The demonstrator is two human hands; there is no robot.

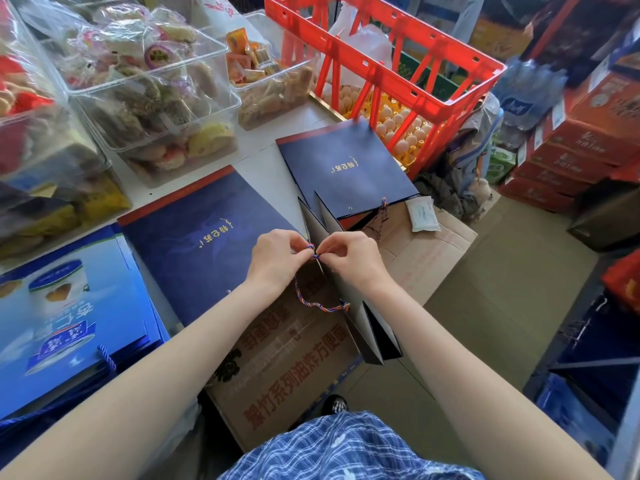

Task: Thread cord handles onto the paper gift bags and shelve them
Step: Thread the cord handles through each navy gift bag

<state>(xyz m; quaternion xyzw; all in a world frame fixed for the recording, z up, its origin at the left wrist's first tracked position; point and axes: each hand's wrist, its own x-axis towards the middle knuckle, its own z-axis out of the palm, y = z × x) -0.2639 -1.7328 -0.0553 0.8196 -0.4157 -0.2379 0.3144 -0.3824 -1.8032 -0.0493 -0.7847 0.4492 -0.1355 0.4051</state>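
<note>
Flat bags (207, 233) lie left of the held bag (349, 271) — crate (381, 64) behind.

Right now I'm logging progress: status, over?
Both hands, left and right, pinch cord at bag edge. Handle loop hangs threaded. Nothing blocking.

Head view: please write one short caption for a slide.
Both hands, left hand and right hand, pinch a twisted cord at the rim of a dark blue gift bag over a cardboard box.

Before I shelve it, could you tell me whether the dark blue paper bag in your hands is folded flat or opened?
Partly opened: the dark blue paper bag shows its side gussets fanned apart.
</note>
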